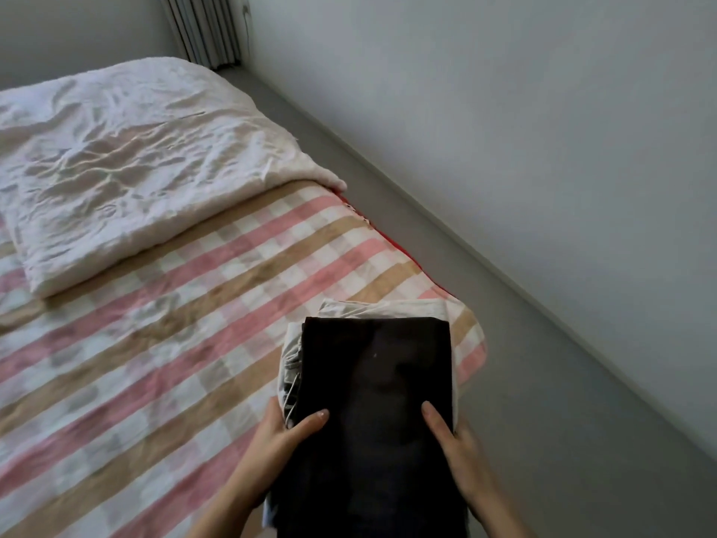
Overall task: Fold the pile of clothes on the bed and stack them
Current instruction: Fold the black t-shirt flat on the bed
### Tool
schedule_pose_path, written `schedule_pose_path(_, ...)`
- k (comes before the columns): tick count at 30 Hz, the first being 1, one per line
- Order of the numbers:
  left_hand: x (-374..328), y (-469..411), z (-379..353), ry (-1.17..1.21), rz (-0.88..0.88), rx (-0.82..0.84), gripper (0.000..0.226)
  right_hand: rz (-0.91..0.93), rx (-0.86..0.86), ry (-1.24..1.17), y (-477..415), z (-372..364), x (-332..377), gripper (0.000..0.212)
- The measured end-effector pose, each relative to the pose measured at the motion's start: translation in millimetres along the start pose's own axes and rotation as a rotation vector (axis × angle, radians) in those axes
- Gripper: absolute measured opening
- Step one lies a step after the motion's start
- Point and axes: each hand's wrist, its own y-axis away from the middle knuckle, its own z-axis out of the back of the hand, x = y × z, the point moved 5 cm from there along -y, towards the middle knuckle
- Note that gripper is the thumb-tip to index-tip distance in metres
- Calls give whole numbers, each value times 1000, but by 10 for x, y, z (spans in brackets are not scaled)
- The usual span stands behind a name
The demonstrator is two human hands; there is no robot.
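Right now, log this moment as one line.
stack: folded, dark on top, at bed corner | left hand: grips stack side | right hand: grips stack side

No writing, label, brand, number or sign can be read. The dark garment (372, 382) on top of the stack of folded clothes (372, 308) shows only a tiny pale speck, too small to tell. The checked bed cover (155, 343) carries only its pink, tan and white pattern.
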Motion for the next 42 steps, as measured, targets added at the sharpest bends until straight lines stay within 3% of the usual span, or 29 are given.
schedule_pose_path(5,-105,-374,-51,58,-15,-63,70,-6,49,78,-622,44,218,70)
schedule_pose_path(10,-23,-750,-167,187,22,-163,56,36,207,253,-1357,18,422,84)
schedule_pose_path(12,32,-968,-223,240,42,-237,57,0,252,315,-1721,25,421,78)
schedule_pose_path(18,284,-1766,-483,332,42,-393,64,-81,405,451,-2865,-30,349,89)
schedule_pose_path(26,885,-2675,-831,515,132,-472,56,-32,481,506,-4013,-95,-32,88)
schedule_pose_path(28,1051,-2790,-878,541,167,-472,57,-34,481,525,-4152,-74,-207,79)
schedule_pose_path(31,1191,-2841,-904,528,212,-476,55,-18,469,594,-4232,-58,-396,61)
schedule_pose_path(38,1205,-2883,-870,448,186,-492,54,110,414,734,-4214,-84,-358,56)
schedule_pose_path(41,1090,-2861,-864,320,197,-487,47,110,425,836,-4193,-74,-296,55)
schedule_pose_path(42,1023,-2831,-843,168,220,-532,54,132,415,872,-4175,-75,-249,56)
